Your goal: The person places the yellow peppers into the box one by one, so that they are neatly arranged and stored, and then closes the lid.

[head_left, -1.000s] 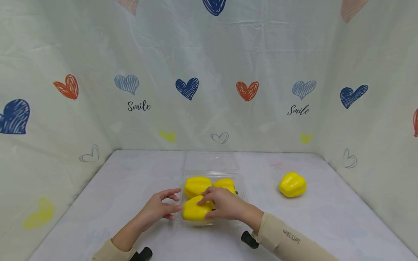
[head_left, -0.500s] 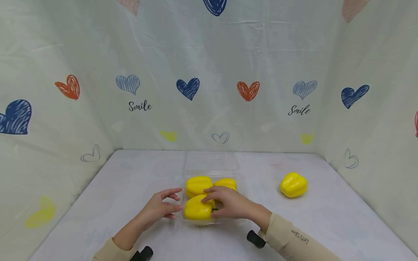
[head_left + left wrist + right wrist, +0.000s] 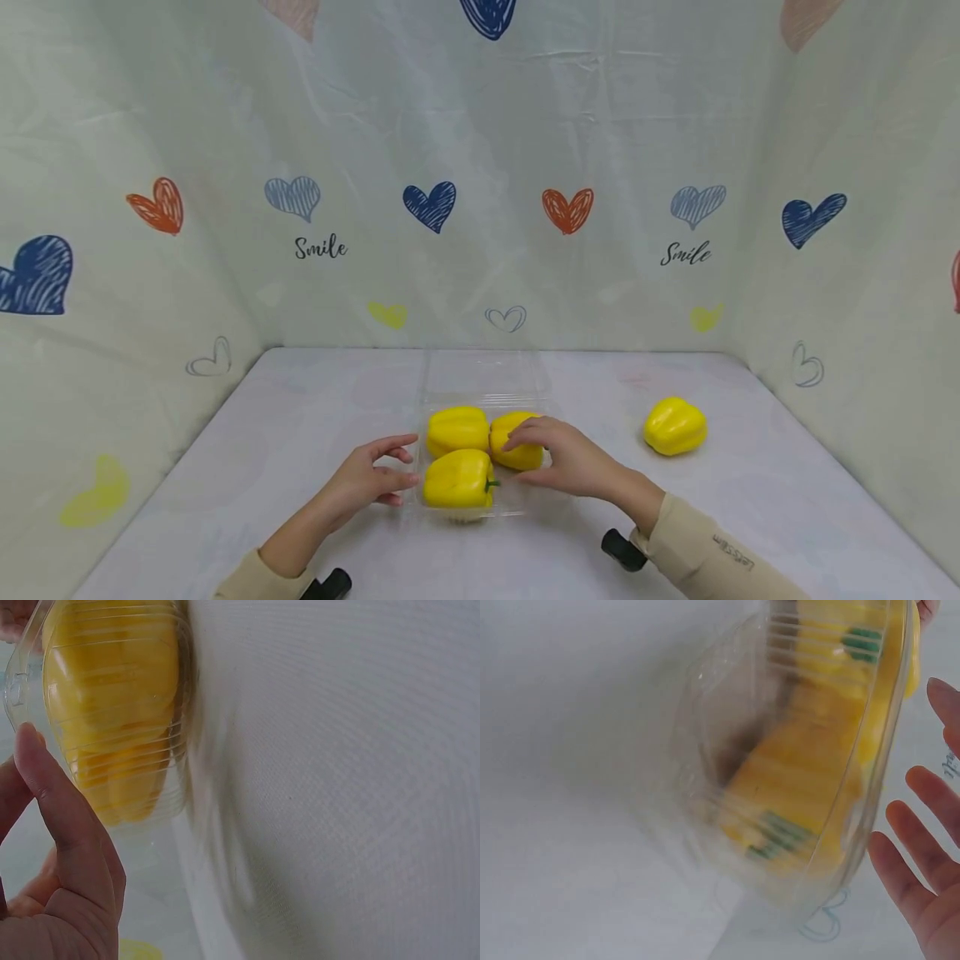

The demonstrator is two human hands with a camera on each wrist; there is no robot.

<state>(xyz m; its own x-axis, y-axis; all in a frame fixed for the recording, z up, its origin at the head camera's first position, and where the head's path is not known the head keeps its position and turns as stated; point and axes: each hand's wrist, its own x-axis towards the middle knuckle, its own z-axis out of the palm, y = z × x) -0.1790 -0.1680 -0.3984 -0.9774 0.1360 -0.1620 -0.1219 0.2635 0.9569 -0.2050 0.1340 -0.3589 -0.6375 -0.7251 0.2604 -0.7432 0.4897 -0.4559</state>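
Note:
A clear plastic clamshell box holds three yellow bell peppers: one at the front left, one behind it and one at the back right. Green stems show on two of them in the right wrist view. My left hand stays at the box's left side, its thumb touching the rim and the index finger stretched out. Over the box's right part hovers my right hand, fingers spread and holding nothing, partly covering the back right pepper. A further yellow bell pepper lies on the table to the right.
The box's clear lid lies folded back behind it. A white cloth covers the table. Behind and at both sides hang pale curtains printed with hearts.
My right hand has let go of the front left pepper and drawn away to the right. The left hand keeps its place at the rim.

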